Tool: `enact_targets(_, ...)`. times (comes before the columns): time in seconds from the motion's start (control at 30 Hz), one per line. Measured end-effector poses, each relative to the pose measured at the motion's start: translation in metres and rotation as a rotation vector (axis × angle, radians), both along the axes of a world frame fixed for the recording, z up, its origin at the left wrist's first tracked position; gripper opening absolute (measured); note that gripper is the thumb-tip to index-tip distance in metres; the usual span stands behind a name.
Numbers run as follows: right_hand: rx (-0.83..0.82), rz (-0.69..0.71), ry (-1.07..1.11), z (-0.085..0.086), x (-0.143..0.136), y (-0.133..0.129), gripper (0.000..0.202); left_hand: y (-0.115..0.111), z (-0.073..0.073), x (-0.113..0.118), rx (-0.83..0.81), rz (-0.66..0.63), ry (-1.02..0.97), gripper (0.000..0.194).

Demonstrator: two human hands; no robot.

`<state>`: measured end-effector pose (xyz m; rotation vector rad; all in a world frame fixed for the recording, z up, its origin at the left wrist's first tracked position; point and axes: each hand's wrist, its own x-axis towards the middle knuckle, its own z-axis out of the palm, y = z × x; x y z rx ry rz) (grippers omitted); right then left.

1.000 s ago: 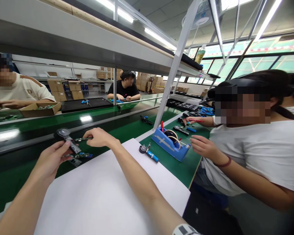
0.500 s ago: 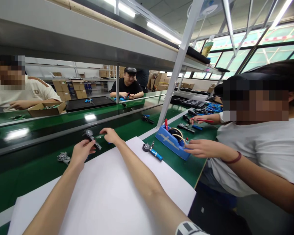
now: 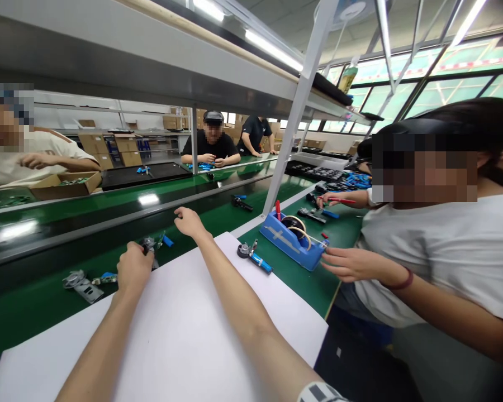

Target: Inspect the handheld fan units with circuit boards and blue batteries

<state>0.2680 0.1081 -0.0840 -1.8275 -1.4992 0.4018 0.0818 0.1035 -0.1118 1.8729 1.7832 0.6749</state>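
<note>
At a glossy green tabletop [image 3: 235, 223], my left hand [image 3: 134, 269] is closing around a grey assembly [image 3: 150, 244] with a rounded head, a short blue cylinder [image 3: 167, 241] lying just beyond it. My right hand [image 3: 189, 222] is hovering nearby with fingers bent; whether it is pinching anything small, I cannot tell. To the left of my left hand, a grey housing [image 3: 86, 287] with a round, ridged end is lying near a green circuit board [image 3: 104, 278]. A smooth, matte white sheet [image 3: 171, 335] is spreading beneath my forearms, bearing at its far edge a dark, round-headed unit [image 3: 254, 257] with a blue, shiny body.

Beyond that unit, a blue plastic tape dispenser [image 3: 293, 243] is holding cream-coloured rings and a red-capped pen [image 3: 278, 210], and a co-worker's hand [image 3: 356, 264] is touching its near end. A slanting metal post [image 3: 295, 111] is standing between me and part of the line, and a broad grey shelf [image 3: 142, 72] is blocking the upper background. Across the way, an open cardboard box [image 3: 67, 185] is sitting beside a black tray [image 3: 145, 176].

My left hand is covering part of the grey assembly, blur is softening its details, and the frame's bottom edge is cutting off my forearms.
</note>
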Motion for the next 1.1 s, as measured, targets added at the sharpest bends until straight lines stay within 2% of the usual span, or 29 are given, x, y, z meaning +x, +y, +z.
enact_targets(0.07, 0.022, -0.022, 0.021, 0.001, 0.000, 0.000, 0.038, -0.004, -0.002, -0.004, 0.028, 0.012, 0.042, 0.032)
enact_targets(0.17, 0.052, -0.041, 0.044, 0.001, 0.000, -0.001, 0.033, -0.005, -0.002, -0.011, 0.052, -0.019, 0.058, 0.024)
enact_targets(0.3, 0.115, -0.053, 0.052, 0.007, 0.000, -0.005, 0.029, 0.000, 0.006, -0.021, 0.028, -0.016, 0.034, 0.023)
enact_targets(0.4, 0.202, -0.068, 0.032, 0.025, 0.005, -0.005, 0.030, 0.000, 0.022, -0.028, -0.001, 0.001, 0.074, 0.023)
enact_targets(0.5, 0.276, -0.106, -0.026, 0.046, 0.015, -0.001, 0.037, -0.004, 0.046, -0.032, 0.009, 0.023, 0.130, 0.024)
enact_targets(0.57, 0.268, -0.127, -0.095, 0.050, 0.026, 0.003, 0.037, -0.010, 0.063, -0.033, 0.016, 0.022, 0.147, 0.027)
enact_targets(0.67, 0.150, -0.171, -0.211, 0.039, 0.053, 0.003, 0.028, -0.019, 0.085, -0.033, 0.052, -0.035, 0.096, 0.028)
enact_targets(0.73, 0.042, -0.265, -0.271, 0.024, 0.079, -0.001, 0.038, -0.023, 0.095, -0.034, 0.086, -0.063, 0.053, 0.025)
enact_targets(0.8, -0.060, -0.419, -0.303, 0.010, 0.106, -0.008, 0.047, -0.025, 0.100, -0.036, 0.114, -0.062, 0.034, 0.023)
enact_targets(0.93, -0.244, -0.657, -0.289, -0.011, 0.148, -0.020, 0.047, -0.019, 0.100, -0.042, 0.165, -0.061, 0.024, 0.023)
enact_targets(1.03, -0.318, -0.697, -0.254, -0.022, 0.158, -0.022, 0.041, -0.014, 0.096, -0.043, 0.188, -0.085, 0.020, 0.023)
enact_targets(1.1, -0.308, -0.687, -0.222, -0.025, 0.157, -0.019, 0.038, -0.013, 0.092, -0.043, 0.200, -0.114, 0.012, 0.023)
